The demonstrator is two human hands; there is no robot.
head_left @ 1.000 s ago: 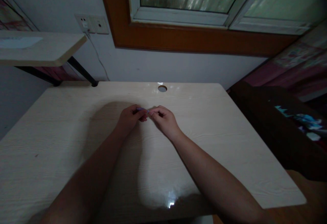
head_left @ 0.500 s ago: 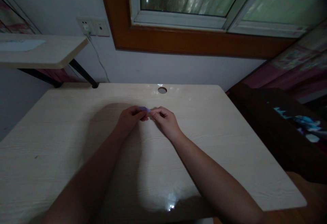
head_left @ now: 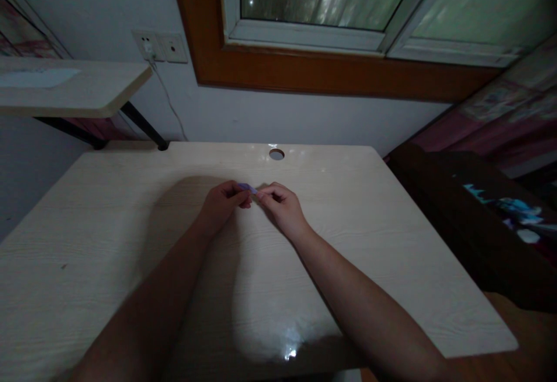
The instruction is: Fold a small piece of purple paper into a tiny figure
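At pale desk [head_left: 361, 196], L hand [head_left: 221, 201] & R hand [head_left: 282, 204] pinch purple obj [head_left: 246, 186].

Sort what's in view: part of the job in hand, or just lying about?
In the job:
- small purple item, too small to identify
- left hand and right hand, both pinching it
- desk beneath

Just about:
- pale sheet on raised shelf
- white cable at wall sockets

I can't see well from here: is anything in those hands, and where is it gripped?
A small purple item, too unclear to identify: the left hand holds its left part, the right hand its right end.
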